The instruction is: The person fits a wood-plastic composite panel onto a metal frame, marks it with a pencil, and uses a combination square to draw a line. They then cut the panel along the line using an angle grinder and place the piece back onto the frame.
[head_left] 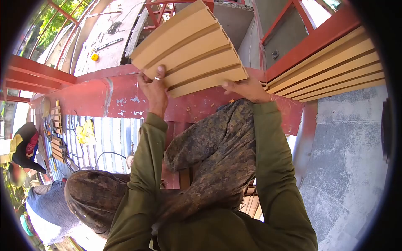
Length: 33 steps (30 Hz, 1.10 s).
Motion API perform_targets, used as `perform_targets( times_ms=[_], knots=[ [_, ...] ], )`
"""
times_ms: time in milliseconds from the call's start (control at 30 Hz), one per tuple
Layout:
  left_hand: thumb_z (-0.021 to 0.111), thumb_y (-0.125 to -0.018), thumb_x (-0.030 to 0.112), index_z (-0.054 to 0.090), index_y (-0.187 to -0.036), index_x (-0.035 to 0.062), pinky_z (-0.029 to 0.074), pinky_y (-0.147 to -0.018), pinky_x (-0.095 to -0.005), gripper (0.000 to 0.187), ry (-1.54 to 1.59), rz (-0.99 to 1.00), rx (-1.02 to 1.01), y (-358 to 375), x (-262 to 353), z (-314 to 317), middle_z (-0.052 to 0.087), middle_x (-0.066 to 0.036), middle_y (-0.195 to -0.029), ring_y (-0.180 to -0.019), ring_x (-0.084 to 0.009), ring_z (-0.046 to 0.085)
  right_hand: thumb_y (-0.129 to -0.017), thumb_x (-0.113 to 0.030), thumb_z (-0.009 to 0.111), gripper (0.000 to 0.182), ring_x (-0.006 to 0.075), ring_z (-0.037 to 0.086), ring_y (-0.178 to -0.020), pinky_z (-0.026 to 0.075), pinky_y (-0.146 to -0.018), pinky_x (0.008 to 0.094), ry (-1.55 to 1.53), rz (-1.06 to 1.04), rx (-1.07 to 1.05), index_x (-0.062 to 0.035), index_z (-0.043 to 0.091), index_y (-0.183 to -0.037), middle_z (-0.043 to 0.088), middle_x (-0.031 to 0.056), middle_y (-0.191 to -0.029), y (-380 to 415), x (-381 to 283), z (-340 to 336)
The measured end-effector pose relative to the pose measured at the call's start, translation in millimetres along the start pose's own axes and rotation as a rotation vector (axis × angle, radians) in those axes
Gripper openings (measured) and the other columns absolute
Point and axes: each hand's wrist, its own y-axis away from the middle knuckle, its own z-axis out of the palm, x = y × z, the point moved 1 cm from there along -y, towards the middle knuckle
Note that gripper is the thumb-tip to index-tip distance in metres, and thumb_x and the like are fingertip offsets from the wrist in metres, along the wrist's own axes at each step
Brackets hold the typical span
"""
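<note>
A short tan fluted wall panel (190, 46) is held up between both my hands against the red steel beam (96, 98). My left hand (153, 85), with a ring on one finger, grips the panel's lower left edge. At the lower right corner, my right hand (248, 88) holds the panel from beneath. Both arms are in olive green sleeves, and my knees in camouflage trousers (217, 146) are drawn up below them. A longer matching fluted panel (331, 69) is fixed along the red frame just to the right.
A grey concrete wall (347, 159) fills the right side. Below the beam lies a corrugated metal roof (106, 140) with cables, wood offcuts and a yellow item. Two other people (25, 148) are at the lower left. Tools lie on a concrete ledge (104, 42) above.
</note>
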Motion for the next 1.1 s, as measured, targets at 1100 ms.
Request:
perform_targets(
  times_ms=[1100],
  knots=[
    [0.084, -0.07, 0.031, 0.064, -0.083, 0.0045, 0.053, -0.074, -0.0478, 0.036, -1.113, 1.027, -0.944, -1.4, 161.2, 123.7, 0.062, -0.012, -0.095, -0.088, -0.0366, 0.066, -0.09, -0.015, 0.078, 0.048, 0.0182, 0.069, -0.101, 0.057, -0.085, 0.0325, 0.255, -0.301, 0.187, 0.0047, 0.054, -0.128, 0.071, 0.0137, -0.111, -11.6, -26.8, 12.0]
  ],
)
